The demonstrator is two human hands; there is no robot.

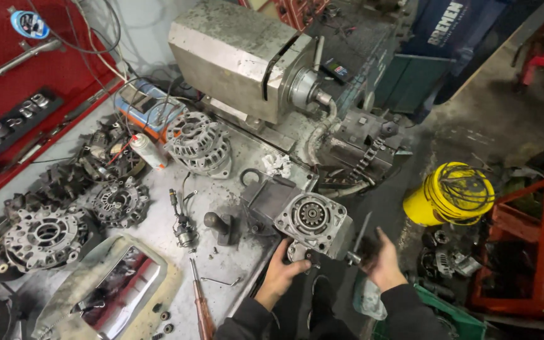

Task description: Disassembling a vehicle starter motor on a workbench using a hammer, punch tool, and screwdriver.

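Left hand [283, 269] gripping starter motor [313, 221] from below; right hand [382, 258] lying open against its side; yellow bucket [420, 211] holding wire.

Two bare hands, left [283, 269] and right [382, 261], were near. One grey metal starter motor [315, 221] sat between them. One finned alloy alternator [200, 145] stood far left, and one yellow plastic bucket [451, 194] right.

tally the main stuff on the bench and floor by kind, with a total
Starter motor, gripped by left hand, right hand beside it: 1
Alternator housings: 3
Spray can: 1
Yellow bucket: 1
Screwdriver: 1
Total: 7
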